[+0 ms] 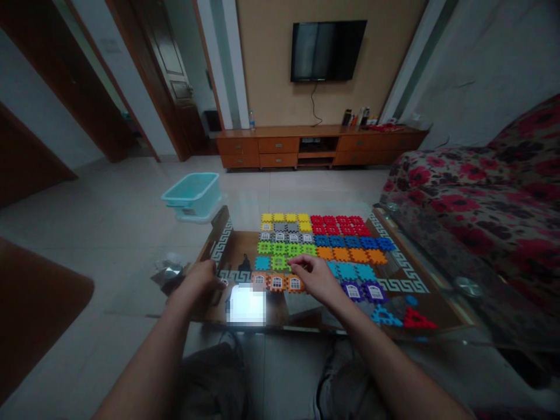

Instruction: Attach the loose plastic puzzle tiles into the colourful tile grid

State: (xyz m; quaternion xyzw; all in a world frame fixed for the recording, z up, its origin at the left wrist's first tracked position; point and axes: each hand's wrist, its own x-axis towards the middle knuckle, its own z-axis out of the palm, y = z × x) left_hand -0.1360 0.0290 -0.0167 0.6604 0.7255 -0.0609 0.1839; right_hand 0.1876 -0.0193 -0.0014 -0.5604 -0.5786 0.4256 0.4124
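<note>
Flat interlocking plastic tiles (pixel 322 245) are laid in coloured rows on a glass-topped coffee table (pixel 405 269). The right hand (pixel 315 277) is curled over the near rows, fingertips drawn together at a green tile (pixel 280 263) beside the orange window tiles (pixel 276 283); whether a piece is actually pinched cannot be told. The left hand (pixel 200 280) is rested loosely closed at the table's left edge, nothing seen held. The tiles are judged light, stiff, not fragile, best taken by the notched edges between thumb and forefinger; sliding on glass is likely. Loose triangular pieces (pixel 400 318) are noted at the near right. Beyond: tiled floor, a teal basin (pixel 192 192), a floral sofa (pixel 476 181), a wall television (pixel 328 51) over a low cabinet (pixel 319 146).
</note>
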